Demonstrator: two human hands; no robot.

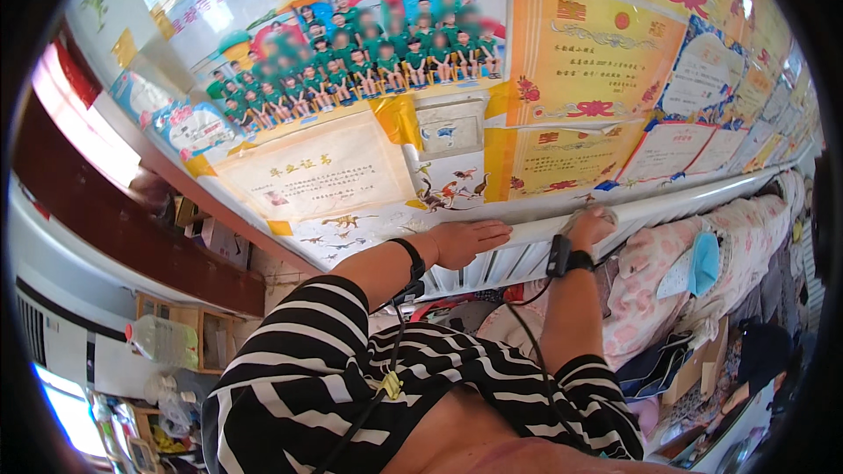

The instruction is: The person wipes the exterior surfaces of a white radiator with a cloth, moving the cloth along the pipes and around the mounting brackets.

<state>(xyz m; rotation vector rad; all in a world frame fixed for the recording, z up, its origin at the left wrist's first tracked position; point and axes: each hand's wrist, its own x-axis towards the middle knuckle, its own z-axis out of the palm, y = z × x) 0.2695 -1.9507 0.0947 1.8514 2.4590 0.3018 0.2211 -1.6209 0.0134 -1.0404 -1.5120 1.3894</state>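
My left hand lies palm down on the top edge of a white radiator, its fingers stretched out to the right and holding nothing. Farther right, my right hand grips a crumpled greyish cloth against the same top edge. Both wrists wear dark bands, and a dark cable hangs near each one. Just above the radiator, dinosaur stickers cover the lower part of the white wall.
Papers, certificates and a large group photograph are taped to the wall. Below right lie pink-patterned bedding, a blue face mask and a cardboard box. A large plastic bottle stands by wooden shelving at the left.
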